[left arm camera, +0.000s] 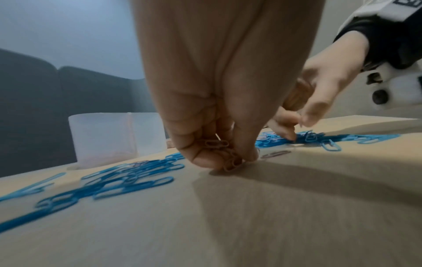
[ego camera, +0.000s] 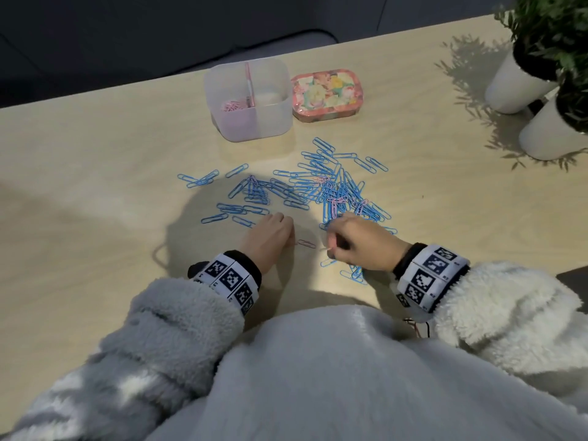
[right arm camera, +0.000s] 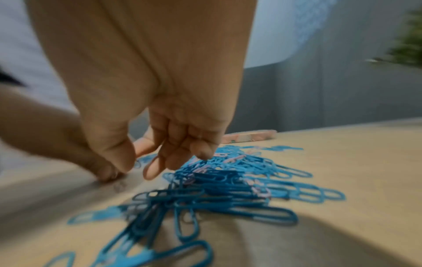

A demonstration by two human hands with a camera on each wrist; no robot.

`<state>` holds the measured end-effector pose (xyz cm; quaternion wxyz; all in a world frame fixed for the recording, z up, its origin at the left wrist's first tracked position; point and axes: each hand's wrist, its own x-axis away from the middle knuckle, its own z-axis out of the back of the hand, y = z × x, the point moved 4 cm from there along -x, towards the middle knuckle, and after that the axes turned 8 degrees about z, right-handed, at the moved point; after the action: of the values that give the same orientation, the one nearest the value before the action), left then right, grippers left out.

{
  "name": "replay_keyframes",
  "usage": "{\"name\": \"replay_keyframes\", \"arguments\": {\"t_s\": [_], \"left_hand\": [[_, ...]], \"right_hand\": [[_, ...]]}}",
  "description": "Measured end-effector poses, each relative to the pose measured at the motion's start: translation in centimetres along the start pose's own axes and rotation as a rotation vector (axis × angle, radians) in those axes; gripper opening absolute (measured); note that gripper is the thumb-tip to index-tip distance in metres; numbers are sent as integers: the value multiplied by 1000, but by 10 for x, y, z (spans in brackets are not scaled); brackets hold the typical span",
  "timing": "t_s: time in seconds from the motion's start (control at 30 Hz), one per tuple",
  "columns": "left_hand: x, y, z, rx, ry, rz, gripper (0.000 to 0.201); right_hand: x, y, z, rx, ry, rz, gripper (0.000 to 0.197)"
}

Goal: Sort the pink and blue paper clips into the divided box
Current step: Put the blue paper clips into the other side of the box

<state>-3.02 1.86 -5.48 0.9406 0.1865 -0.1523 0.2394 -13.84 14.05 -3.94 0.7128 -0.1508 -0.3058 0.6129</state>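
Note:
Blue paper clips lie spread across the table's middle, with a few pink ones mixed into the pile. My left hand rests fingertips-down just below the pile. In the left wrist view its curled fingers hold several pink clips. My right hand hovers at the pile's near edge and pinches a pink clip between thumb and forefinger. One pink clip lies on the table between the hands. The translucent divided box stands beyond, with pink clips in its left compartment.
A floral tin sits right of the box. Two white plant pots stand at the far right. A few blue clips lie under my right wrist. The far table edge runs behind the box.

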Motion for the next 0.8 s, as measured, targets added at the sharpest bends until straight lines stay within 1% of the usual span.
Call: {"name": "replay_keyframes", "arguments": {"t_s": [0.1, 0.17, 0.2, 0.3, 0.37, 0.4, 0.43, 0.47, 0.5, 0.57, 0.6, 0.63, 0.67, 0.73, 0.8], "left_hand": [[5, -6, 5, 223, 33, 53, 15], [7, -8, 9, 408, 34, 84, 19], [6, -10, 9, 512, 8, 111, 20], [-1, -9, 7, 854, -159, 261, 21], [-7, -4, 7, 1048, -223, 360, 30], [-9, -1, 8, 1100, -238, 385, 31], [-11, 3, 9, 1105, -250, 385, 31], [-12, 7, 10, 1057, -257, 362, 29], [-13, 11, 9, 954, -249, 307, 26], [-15, 15, 8, 685, -162, 166, 15], [-14, 16, 7, 553, -114, 110, 13], [-14, 17, 4, 436, -85, 62, 17], [-14, 18, 2, 342, -72, 18, 20], [-15, 19, -1, 238, -57, -50, 19], [-15, 17, -4, 216, -71, -73, 19]], "right_hand": [[1, 11, 17, -416, 265, -84, 24], [-2, 19, 25, -644, 385, -137, 23], [-3, 24, 28, -718, 428, -176, 24], [-7, 35, 36, -908, 475, -330, 32], [-10, 36, 36, -1073, 454, -417, 31], [-12, 35, 35, -1154, 451, -459, 30], [-13, 35, 34, -1196, 452, -500, 29], [-15, 36, 32, -1168, 460, -530, 28], [-17, 38, 30, -1034, 462, -545, 28], [-21, 42, 29, -562, 421, -523, 33], [-22, 42, 27, -347, 388, -510, 35], [-24, 41, 24, -194, 352, -510, 34], [-26, 39, 22, -94, 331, -506, 32], [-31, 38, 20, -30, 324, -486, 22], [-36, 38, 25, -141, 341, -462, 16]]}}
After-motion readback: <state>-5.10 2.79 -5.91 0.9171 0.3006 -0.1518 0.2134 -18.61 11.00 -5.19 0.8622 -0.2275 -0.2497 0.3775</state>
